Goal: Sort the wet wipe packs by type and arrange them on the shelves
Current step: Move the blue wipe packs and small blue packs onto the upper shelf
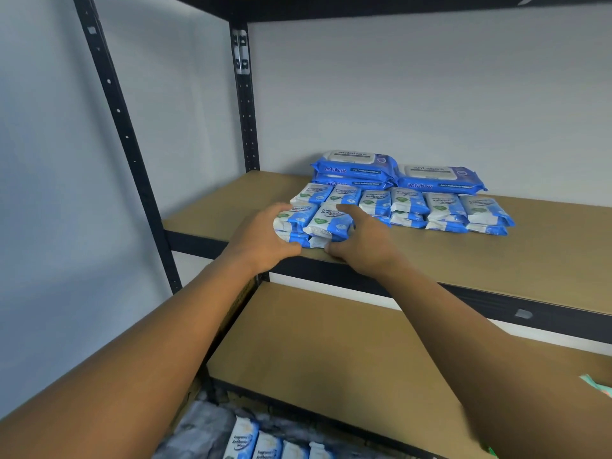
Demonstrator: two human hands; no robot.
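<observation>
**Item: bundle [314, 223].** Small blue-and-white wipe packs, stacked two deep and two across. It sits at the front edge of the shelf [496, 260], at about 8 o'clock on the board.

**Left hand [265, 236].** Your fingers curl round the bundle's 9 o'clock end and grip it.

**Right hand [361, 246].** It clasps the 3 o'clock side, with the thumb at the front edge and the fingers laid up along the packs.

**Neighbours.** The row [440, 210] of the same small packs lies at 3 o'clock of the bundle and seems to touch it at the back. The big packs [357, 167] stand at 12 o'clock, against the wall. More small packs wait in the box [265, 442] at 6 o'clock, below the lower shelf [331, 342].

**Hazards, as judged.**
- The bundle is loose and only squeezed from the ends. If you let go unevenly, the top packs will likely slide off.
- The near edge is right at the shelf lip. Pull back and a pack may drop.
- If you push hard toward 12 o'clock, the packs behind may be shoved askew and ride up on the big packs, mixing the types.
- The wrappers look slick, so settle the stack flat before you release it.
</observation>
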